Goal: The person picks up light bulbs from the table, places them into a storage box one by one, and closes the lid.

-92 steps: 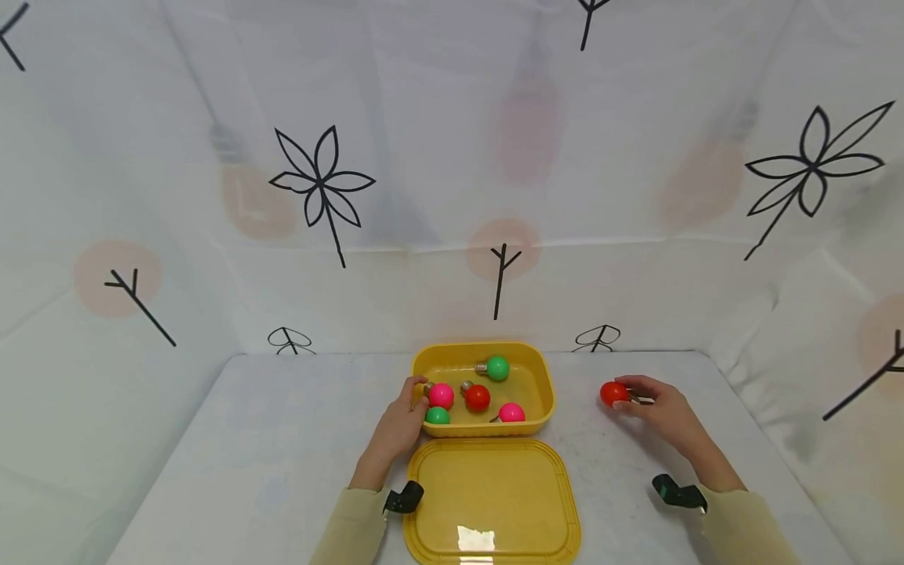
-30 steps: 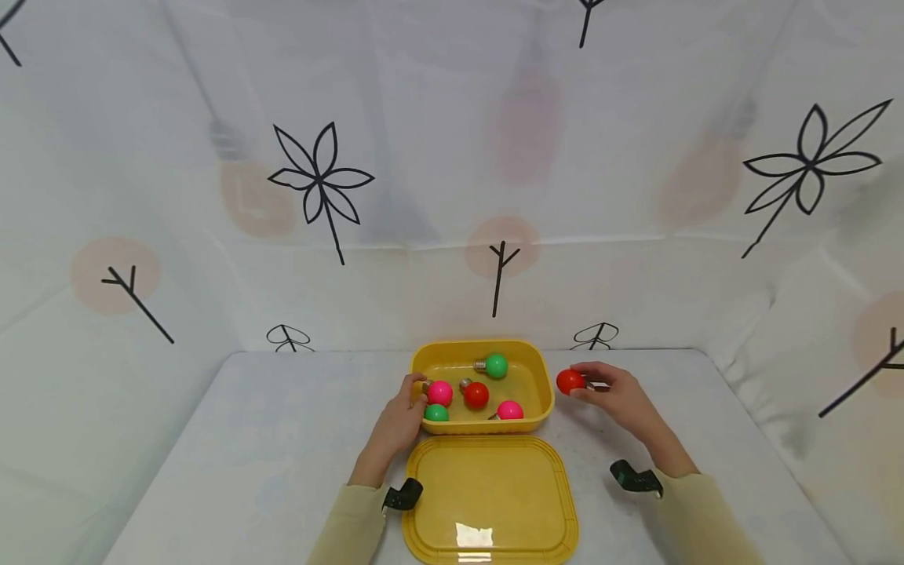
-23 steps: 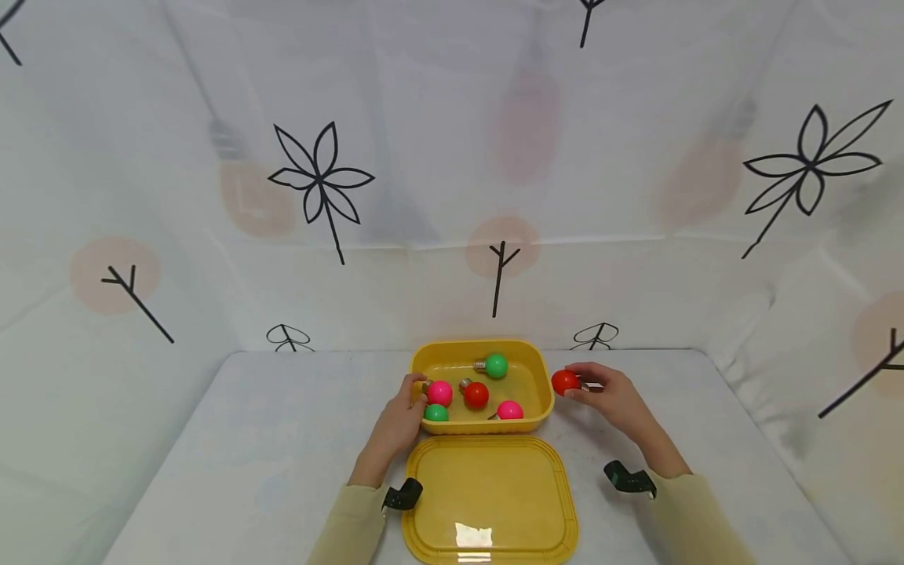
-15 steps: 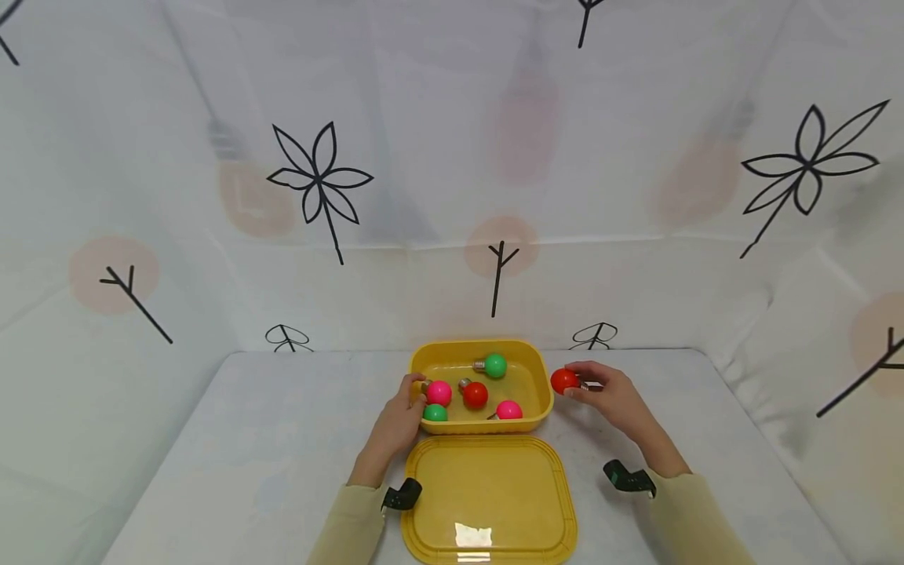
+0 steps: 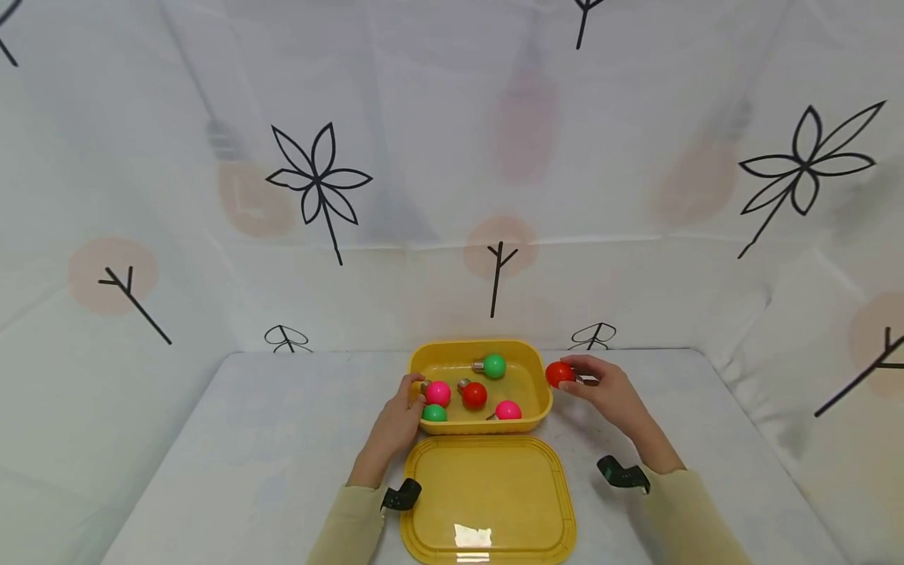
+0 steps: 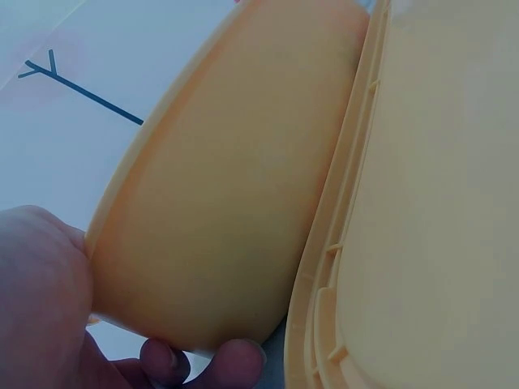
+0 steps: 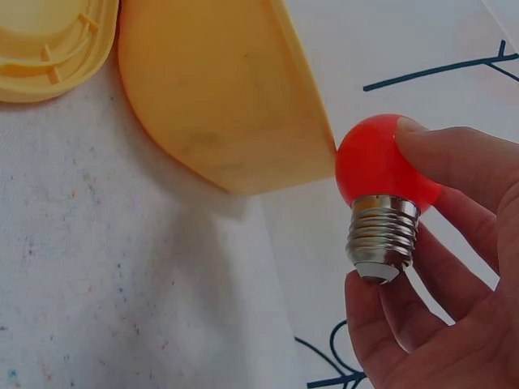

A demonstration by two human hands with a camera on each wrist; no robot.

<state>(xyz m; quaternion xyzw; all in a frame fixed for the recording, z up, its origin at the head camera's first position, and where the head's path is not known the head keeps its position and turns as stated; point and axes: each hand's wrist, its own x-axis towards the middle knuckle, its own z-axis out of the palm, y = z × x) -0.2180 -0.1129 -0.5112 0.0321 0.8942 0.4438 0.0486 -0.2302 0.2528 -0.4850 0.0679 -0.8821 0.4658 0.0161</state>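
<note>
A red light bulb (image 7: 379,162) with a silver screw base is pinched between the thumb and fingers of my right hand (image 5: 609,388). In the head view this bulb is at the right rim of the yellow box (image 5: 538,416), its round end towards the box. My left hand (image 5: 397,419) grips the box's left side; in the left wrist view its fingers (image 6: 231,365) curl round the wall. Inside the box lie a green bulb (image 5: 494,366), a red bulb (image 5: 474,395), two pink bulbs, one the pink bulb (image 5: 438,393), and a second green bulb (image 5: 434,413).
A flat yellow lid (image 5: 489,486) lies in front of the box, close to its near wall. Box and lid rest on a white cloth-covered table (image 5: 282,439). Behind stands a white curtain (image 5: 424,196) with leaf and twig drawings.
My right hand has carried the red bulb leftwards from the right of the table to the box's right rim, and slightly up lately. The left hand keeps its grip on the box.
</note>
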